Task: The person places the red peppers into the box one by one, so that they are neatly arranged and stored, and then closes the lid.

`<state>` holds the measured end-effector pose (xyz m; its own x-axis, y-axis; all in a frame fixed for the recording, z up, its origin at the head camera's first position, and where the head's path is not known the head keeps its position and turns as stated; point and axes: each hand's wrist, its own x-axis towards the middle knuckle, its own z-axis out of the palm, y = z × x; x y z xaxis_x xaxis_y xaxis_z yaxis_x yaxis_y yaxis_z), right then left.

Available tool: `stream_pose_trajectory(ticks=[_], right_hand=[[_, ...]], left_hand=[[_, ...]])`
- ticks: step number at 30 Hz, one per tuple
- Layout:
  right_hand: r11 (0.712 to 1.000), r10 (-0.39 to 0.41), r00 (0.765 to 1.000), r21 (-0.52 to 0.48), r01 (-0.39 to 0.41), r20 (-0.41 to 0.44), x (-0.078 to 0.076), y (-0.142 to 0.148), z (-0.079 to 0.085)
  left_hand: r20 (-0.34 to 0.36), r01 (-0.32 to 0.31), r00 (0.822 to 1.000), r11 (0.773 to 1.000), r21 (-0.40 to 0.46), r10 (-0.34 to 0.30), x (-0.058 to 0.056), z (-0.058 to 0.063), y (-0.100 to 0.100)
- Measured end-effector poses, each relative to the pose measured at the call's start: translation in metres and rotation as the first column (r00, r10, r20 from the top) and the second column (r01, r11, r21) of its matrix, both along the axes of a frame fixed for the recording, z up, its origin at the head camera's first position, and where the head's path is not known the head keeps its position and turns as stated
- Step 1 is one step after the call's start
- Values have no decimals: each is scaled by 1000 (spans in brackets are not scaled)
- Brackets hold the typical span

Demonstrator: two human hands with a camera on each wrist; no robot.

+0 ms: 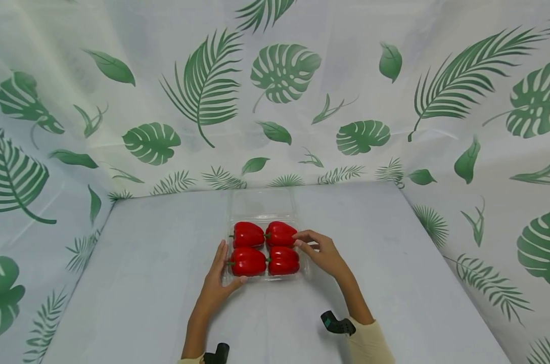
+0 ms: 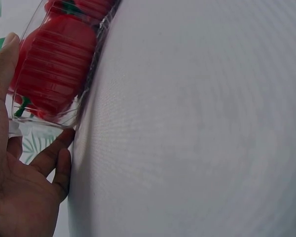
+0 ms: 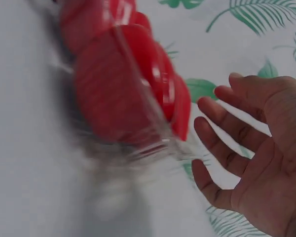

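Note:
Several red bell peppers (image 1: 248, 261) with green stems sit in two rows in a clear plastic clamshell container (image 1: 262, 277). Its transparent lid (image 1: 262, 203) is folded back, away from the person. My left hand (image 1: 216, 285) rests against the container's near left corner, fingers along the left side and thumb at the near edge. In the left wrist view, a pepper (image 2: 59, 59) shows through the ribbed wall beside that thumb. On the right, my right hand (image 1: 321, 253) has loosely bent fingers by the far right pepper (image 1: 281, 234); the right wrist view shows them apart from the container.
A white cloth covers the table (image 1: 143, 283). Behind it and at both sides hangs a pale curtain (image 1: 329, 30) with green leaf prints. Dark wrist-worn devices (image 1: 337, 323) sit near both sleeve cuffs.

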<state>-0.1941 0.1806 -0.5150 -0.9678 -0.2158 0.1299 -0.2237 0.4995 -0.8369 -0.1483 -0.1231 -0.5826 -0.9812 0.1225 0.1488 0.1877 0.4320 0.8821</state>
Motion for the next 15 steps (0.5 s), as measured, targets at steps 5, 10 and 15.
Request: stream_pose_trajectory(ticks=[5,10,15], right_hand=[[999,-37,999,-6,37,37,-20,6,19],[971,-182,961,-117,209,211,-51,11,23],[919,-244,871,-185,349,427,-88,12,17]], left_hand=[[17,1,1000,1000,2,-1,2,3,0],[21,4,1000,1000,3,-5,3,3,0],[5,1,1000,1000,2,-1,1,2,-1]])
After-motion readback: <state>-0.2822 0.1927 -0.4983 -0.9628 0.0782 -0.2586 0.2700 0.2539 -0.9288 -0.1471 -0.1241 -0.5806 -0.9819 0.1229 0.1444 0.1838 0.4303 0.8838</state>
